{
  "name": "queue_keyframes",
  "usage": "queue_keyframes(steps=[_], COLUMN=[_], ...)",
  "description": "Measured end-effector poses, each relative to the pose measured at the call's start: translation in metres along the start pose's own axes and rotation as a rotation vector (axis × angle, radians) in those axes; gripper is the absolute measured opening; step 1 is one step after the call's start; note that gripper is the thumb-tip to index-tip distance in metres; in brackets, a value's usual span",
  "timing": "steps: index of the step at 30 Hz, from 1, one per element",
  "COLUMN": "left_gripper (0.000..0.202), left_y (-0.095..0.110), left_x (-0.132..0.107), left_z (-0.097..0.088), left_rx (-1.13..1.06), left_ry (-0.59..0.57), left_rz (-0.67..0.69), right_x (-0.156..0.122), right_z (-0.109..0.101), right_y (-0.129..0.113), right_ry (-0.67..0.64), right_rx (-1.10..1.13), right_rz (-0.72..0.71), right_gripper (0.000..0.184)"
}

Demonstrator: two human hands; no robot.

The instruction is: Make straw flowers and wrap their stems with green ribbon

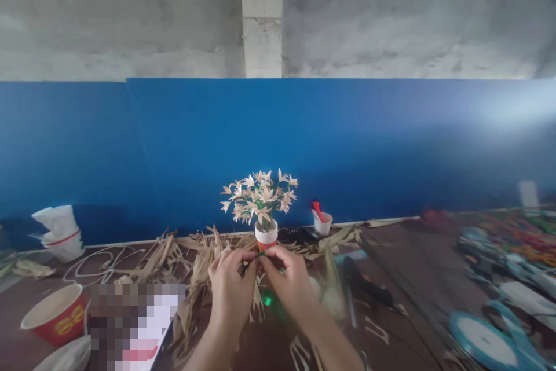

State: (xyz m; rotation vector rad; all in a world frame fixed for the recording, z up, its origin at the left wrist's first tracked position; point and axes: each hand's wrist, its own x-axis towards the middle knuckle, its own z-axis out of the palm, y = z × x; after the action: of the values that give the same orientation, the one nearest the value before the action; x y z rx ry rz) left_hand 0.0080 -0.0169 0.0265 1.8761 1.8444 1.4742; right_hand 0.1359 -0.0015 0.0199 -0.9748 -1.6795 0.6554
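Observation:
My left hand (232, 281) and my right hand (286, 278) meet in front of a paper cup (266, 236). Thumbs and forefingers of both are pinched together around a small dark green piece (261, 254), too small to make out well. Right behind them, the cup holds a bunch of pale, star-shaped flowers (263, 194) on green stems. Dried corn husks (204, 258) lie behind and to the left of my hands. Below my fingers a bright green spot (268, 300) shows, with cut husk pieces (256, 301) beside it.
A red paper bowl (58, 313) stands at the left, near a white cup with tissue (63, 238). A small white cup (322, 223) holds a red-handled tool. At the right lie a blue ribbon spool (482, 339) and tangled coloured strands (521, 241). A blue panel (195, 145) borders the table.

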Motion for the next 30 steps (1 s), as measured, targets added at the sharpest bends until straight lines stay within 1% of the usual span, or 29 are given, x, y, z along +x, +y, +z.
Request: queue_keyframes(steps=[3, 7, 9, 12, 15, 18, 22, 25, 27, 30], left_gripper=[0.011, 0.019, 0.019, 0.018, 0.021, 0.024, 0.024, 0.027, 0.028, 0.025], left_y=[0.0, -0.002, -0.002, -0.002, -0.002, -0.008, -0.024, -0.033, -0.033, -0.032], left_x=[0.001, 0.002, 0.002, 0.002, 0.003, 0.005, 0.01, 0.015, 0.015, 0.012], left_z=[0.001, 0.001, 0.001, 0.0, -0.001, -0.003, -0.004, -0.003, -0.003, -0.004], left_rx=[0.016, 0.016, 0.019, 0.016, 0.025, 0.038, 0.024, -0.031, -0.013, 0.068], left_ry=[-0.019, -0.049, -0.058, -0.081, -0.147, -0.216, -0.276, -0.281, -0.216, -0.181], left_rz=[0.016, 0.092, 0.104, 0.081, 0.055, 0.069, 0.034, 0.056, 0.091, 0.17], right_x=[0.0, 0.0, 0.0, 0.001, 0.005, 0.006, 0.005, 0.006, 0.007, 0.007], right_z=[-0.001, -0.004, -0.003, -0.001, 0.0, -0.001, 0.001, 0.002, 0.002, 0.0], right_y=[-0.001, -0.002, 0.0, 0.004, 0.008, 0.005, -0.001, -0.002, -0.002, -0.001], right_ry=[0.017, 0.01, 0.009, 0.015, -0.002, -0.013, 0.014, 0.017, 0.015, -0.011], right_rx=[-0.027, -0.069, -0.053, 0.019, 0.041, 0.024, 0.084, 0.165, 0.211, 0.247], right_rz=[-0.023, -0.055, -0.032, 0.044, 0.068, 0.082, 0.127, 0.169, 0.199, 0.251], right_gripper=[0.017, 0.017, 0.018, 0.019, 0.018, 0.015, 0.011, 0.01, 0.01, 0.011])
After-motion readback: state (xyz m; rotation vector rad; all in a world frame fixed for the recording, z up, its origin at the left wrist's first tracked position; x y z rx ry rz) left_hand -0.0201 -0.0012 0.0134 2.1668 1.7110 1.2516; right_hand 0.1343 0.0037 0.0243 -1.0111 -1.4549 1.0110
